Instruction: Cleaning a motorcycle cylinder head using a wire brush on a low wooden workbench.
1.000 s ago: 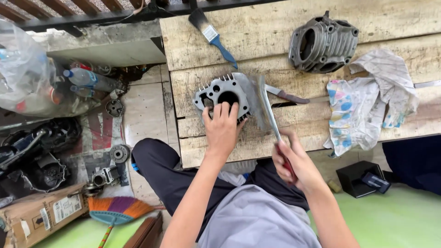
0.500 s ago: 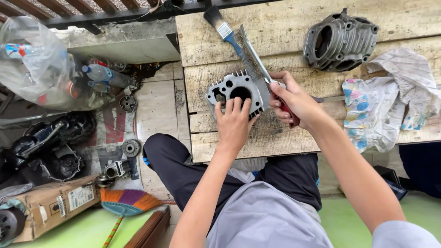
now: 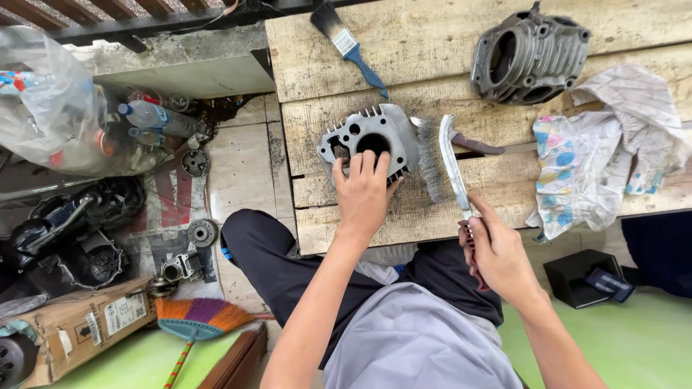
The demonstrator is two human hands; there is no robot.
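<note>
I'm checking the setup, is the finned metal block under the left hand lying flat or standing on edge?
Lying flat. The finned metal block rests on the wooden table, bore facing up, with the left hand pressing on top.

An informal motorcycle repair workshop, set up at a rough plank workbench (image 3: 504,43); a finned engine cylinder (image 3: 364,140) lies under the left hand (image 3: 364,191), a wire brush (image 3: 447,169) is gripped in the right hand (image 3: 501,256); a second cylinder (image 3: 530,54) and a paintbrush (image 3: 349,43) sit beyond the hands; gears (image 3: 202,232) and engine parts (image 3: 68,234) litter the tiled floor left of the left hand.
</note>
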